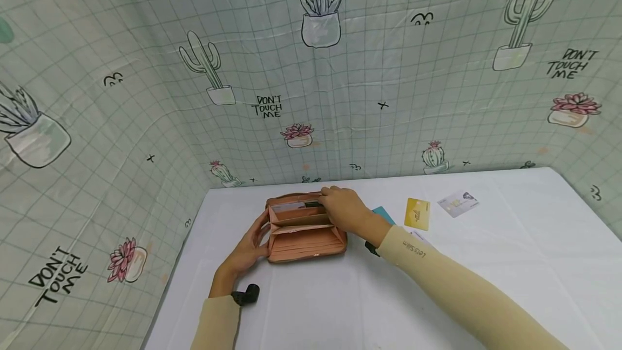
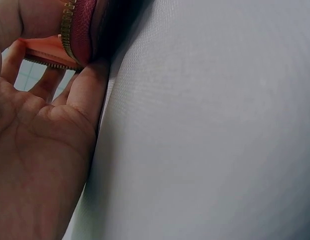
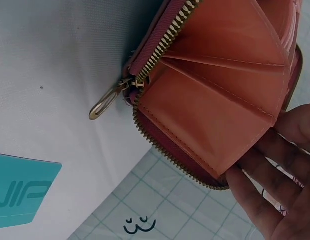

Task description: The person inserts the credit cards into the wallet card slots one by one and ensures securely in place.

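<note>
An orange-brown zip wallet (image 1: 307, 243) stands spread wide on the table, its pleated compartments facing up. My left hand (image 1: 247, 253) grips the wallet's left side; in the left wrist view its fingers lie around the zipped edge (image 2: 70, 30). At the far right corner, my right hand (image 1: 344, 208) holds the back panel, fingers behind it and thumb toward the inside. A pale card (image 1: 289, 207) and a darker card (image 1: 313, 204) show in the back slots. Whether the right fingertips also touch the dark card cannot be made out. A brass zip pull (image 3: 106, 103) hangs at the wallet's side.
Right of the wallet lie a teal card (image 3: 26, 192), a yellow card (image 1: 417, 214) and a silvery card (image 1: 458, 203). Another pale card (image 1: 420, 237) is partly hidden by the right sleeve. A patterned curtain (image 1: 340, 85) rises behind the white table (image 1: 316, 307).
</note>
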Motion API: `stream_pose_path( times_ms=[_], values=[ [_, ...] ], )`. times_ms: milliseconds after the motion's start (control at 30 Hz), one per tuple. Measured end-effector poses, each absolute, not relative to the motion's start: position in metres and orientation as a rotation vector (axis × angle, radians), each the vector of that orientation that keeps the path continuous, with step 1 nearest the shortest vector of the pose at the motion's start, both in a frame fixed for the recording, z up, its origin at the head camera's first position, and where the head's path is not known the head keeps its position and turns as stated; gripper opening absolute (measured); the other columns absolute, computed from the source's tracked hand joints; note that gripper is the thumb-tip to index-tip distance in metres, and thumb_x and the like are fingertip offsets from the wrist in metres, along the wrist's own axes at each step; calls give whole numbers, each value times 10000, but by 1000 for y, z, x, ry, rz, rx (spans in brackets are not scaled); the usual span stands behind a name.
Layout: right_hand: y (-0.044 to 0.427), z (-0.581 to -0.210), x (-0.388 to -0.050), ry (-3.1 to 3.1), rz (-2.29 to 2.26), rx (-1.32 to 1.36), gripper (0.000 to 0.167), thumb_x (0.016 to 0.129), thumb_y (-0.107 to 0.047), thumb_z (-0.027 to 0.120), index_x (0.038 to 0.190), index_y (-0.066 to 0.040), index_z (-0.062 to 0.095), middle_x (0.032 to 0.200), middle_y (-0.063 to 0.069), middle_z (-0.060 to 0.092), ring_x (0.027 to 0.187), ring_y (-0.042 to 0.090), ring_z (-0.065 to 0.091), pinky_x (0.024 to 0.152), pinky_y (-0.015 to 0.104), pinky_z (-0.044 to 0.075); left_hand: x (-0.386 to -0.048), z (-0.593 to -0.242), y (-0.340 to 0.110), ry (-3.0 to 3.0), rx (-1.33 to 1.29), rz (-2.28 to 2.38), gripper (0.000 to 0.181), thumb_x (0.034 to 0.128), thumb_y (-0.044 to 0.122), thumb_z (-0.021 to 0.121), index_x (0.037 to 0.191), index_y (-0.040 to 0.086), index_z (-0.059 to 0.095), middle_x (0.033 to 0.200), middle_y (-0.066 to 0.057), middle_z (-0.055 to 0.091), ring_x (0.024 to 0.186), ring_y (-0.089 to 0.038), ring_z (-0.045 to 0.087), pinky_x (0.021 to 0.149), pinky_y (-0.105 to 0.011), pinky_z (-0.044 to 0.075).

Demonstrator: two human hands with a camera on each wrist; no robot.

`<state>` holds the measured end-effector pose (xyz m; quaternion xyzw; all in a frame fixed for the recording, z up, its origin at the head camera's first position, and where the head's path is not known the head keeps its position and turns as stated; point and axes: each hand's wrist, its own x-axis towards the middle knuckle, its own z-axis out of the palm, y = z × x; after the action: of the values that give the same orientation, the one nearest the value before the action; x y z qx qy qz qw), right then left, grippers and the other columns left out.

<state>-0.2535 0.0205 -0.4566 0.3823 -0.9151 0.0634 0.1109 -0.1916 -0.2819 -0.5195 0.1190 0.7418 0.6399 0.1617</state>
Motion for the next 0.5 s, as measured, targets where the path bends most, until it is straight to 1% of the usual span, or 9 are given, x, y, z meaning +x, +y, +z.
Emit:
stream_pose_path(
  times_ms=[133,267,400,500],
  values=[
    [21,-457,-251,-2700,235,1120,205,983,-19,709,1176,-41,774,1146,94,740,1012,263,718,835,386,615,-191,-520,-283,2115,334,1830,1090,838,-159,614,1717,114,29,1777,-151,-33,1626,-406,21,1248,-557,195],
    [22,-456,-249,-2706,260,1115,198,987,-31,714,1180,-28,761,1135,97,747,1001,265,718,841,388,609,-191,-521,-284,2118,344,1831,1093,834,-156,613,1716,114,27,1777,-149,-32,1624,-408,36,1245,-515,218],
    [24,-457,-248,-2701,266,1114,193,989,-49,723,1178,-26,749,1121,85,747,983,253,717,831,381,605,-192,-522,-284,2127,350,1827,1085,844,-150,619,1717,115,32,1779,-136,-32,1623,-399,57,1219,-373,292],
    [25,-457,-248,-2701,312,1109,190,1004,-56,706,1189,-28,743,1122,83,751,994,254,722,849,390,604,-192,-522,-283,2129,346,1822,1084,847,-144,623,1718,121,34,1780,-125,-28,1625,-386,62,1180,-283,329]
  ],
)
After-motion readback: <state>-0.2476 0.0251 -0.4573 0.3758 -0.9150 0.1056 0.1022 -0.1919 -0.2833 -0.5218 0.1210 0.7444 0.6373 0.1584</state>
